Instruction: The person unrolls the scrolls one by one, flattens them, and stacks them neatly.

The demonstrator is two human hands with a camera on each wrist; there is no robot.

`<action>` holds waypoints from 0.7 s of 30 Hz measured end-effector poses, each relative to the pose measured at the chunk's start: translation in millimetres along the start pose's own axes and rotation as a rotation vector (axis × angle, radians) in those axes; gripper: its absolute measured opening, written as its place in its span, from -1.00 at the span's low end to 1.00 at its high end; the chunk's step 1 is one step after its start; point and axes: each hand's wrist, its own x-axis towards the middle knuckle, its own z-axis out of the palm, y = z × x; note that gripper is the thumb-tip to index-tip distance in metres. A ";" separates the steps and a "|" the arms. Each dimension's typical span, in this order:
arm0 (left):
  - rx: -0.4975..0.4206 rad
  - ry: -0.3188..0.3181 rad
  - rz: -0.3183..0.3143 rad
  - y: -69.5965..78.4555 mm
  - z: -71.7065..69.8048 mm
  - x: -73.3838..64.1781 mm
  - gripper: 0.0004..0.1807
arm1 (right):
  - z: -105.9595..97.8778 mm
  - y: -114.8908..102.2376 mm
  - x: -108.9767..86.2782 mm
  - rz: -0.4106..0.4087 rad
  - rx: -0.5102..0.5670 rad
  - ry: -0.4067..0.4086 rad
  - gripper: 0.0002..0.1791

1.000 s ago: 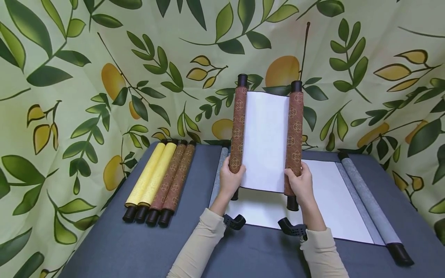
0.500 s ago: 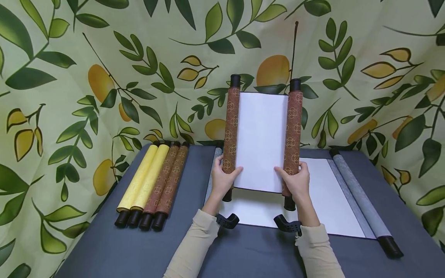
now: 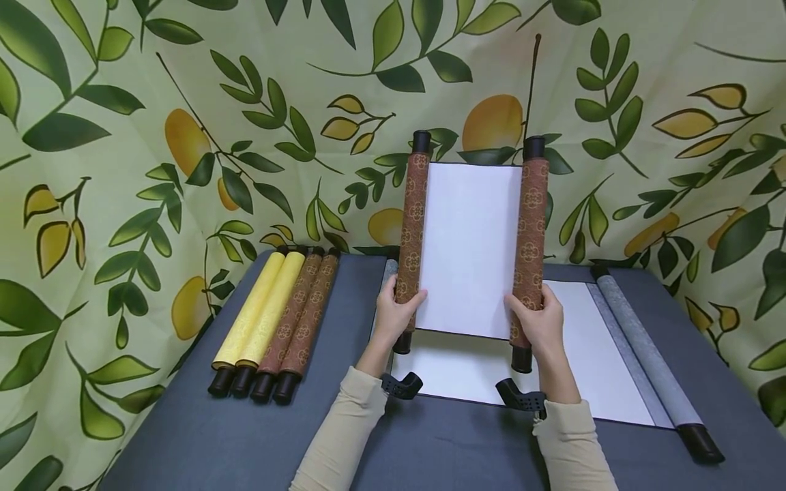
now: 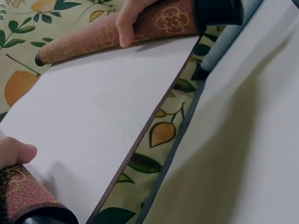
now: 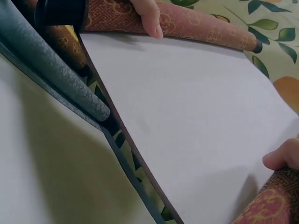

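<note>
A reddish-brown patterned scroll (image 3: 533,225) with black end knobs is held upright above the table, partly unrolled, its blank white sheet (image 3: 469,252) facing me. My left hand (image 3: 393,317) grips the left roll low down, thumb toward the sheet. On the opposite roll, my right hand (image 3: 540,320) has the same low grip. Both thumbs lie at the sheet's edges in the wrist views, where the rolls (image 4: 154,23) show gold flower motifs. Behind and below, a larger blue-grey scroll (image 3: 651,348) lies spread on the table, its white sheet (image 3: 602,361) partly hidden by the held scroll.
Left on the blue-grey table (image 3: 184,436) lie several rolled scrolls side by side: yellow scrolls (image 3: 270,310) and brown patterned scrolls (image 3: 310,317), all with black knobs. A leaf-and-fruit printed cloth (image 3: 276,82) hangs behind the table.
The two rolls have moved farther apart, so a wider strip of white sheet shows between them. My thumbs have shifted along the rolls, and the head view has swung slightly.
</note>
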 end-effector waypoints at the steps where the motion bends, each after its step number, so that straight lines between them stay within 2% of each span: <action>1: 0.010 0.001 0.001 -0.1 -0.4 0.0 -0.49 | -1.1 -0.1 0.0 0.005 -0.005 0.003 -0.45; 10: 0.049 -0.011 0.030 -1.9 -4.8 1.2 -0.60 | -9.8 -2.0 -0.2 0.045 -0.011 0.023 -0.44; 11: 0.051 -0.012 0.030 3.8 -6.4 -0.7 -0.62 | -9.9 -1.9 -0.3 0.051 -0.010 0.020 -0.44; 16: 0.050 -0.036 0.021 6.3 -9.2 2.1 -0.65 | -9.5 -0.7 0.0 0.085 0.009 -0.004 -0.40; 21: 0.035 -0.052 0.023 -0.5 -13.1 5.6 -0.62 | -9.7 -1.5 0.1 0.116 0.016 -0.058 -0.35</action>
